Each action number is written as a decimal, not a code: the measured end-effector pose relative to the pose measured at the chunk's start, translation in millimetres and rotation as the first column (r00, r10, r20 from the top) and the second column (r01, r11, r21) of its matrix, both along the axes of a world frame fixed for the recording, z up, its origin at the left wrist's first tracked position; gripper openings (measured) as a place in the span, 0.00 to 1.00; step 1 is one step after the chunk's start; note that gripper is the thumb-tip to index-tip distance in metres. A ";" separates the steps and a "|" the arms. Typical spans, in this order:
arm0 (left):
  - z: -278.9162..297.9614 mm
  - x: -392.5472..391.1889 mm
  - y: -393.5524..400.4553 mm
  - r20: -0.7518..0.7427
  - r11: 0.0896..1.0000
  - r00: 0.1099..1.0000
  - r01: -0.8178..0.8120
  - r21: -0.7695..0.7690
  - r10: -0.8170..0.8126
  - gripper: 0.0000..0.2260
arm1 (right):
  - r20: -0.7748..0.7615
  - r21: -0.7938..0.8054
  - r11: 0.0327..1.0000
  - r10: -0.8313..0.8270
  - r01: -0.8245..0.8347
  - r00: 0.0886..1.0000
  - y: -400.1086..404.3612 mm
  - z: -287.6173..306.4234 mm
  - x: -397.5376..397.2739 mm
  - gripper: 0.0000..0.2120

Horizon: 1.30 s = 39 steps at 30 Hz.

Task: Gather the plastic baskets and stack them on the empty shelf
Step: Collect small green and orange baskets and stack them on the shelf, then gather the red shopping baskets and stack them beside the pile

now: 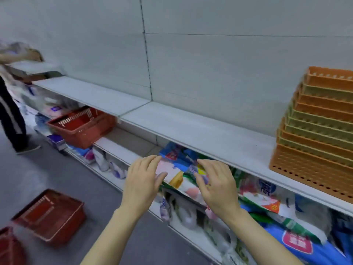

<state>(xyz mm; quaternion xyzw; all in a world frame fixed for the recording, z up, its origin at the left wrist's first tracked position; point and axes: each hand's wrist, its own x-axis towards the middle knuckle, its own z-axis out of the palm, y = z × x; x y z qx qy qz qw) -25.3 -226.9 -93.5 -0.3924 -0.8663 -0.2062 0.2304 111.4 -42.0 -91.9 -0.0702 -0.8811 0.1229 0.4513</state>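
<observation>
A tall stack of orange and green plastic baskets (315, 134) stands at the right end of the grey shelf (200, 131). A red basket (82, 127) sits tilted on the lower shelf to the left. Another red basket (49, 217) lies on the floor at lower left, and part of a third (9, 247) shows at the bottom left corner. My left hand (142, 180) and my right hand (217, 182) hover side by side in front of the lower shelf, fingers relaxed, holding nothing.
Packaged goods (254, 192) fill the lower shelves under my hands. Another person (11, 111) stands at the far left by the shelving. The grey floor (47, 169) runs along the aisle. A grey back panel rises behind the shelf.
</observation>
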 end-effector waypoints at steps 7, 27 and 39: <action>-45.2 -34.7 -128.9 0.047 0.984 0.984 -0.172 -0.049 0.174 0.23 | 0.172 -0.067 0.990 0.133 -0.123 0.976 -109.6 -47.6 -70.5 0.15; -164.9 -171.8 -416.7 0.289 0.804 0.756 -0.505 -0.313 0.587 0.20 | 0.517 -0.057 0.914 0.371 -0.401 0.771 -388.8 -171.8 -295.4 0.15; -229.9 -335.9 -510.0 0.327 0.718 0.646 -0.554 -0.420 0.690 0.20 | 0.679 -0.064 0.892 0.369 -0.448 0.635 -469.3 -253.8 -488.7 0.12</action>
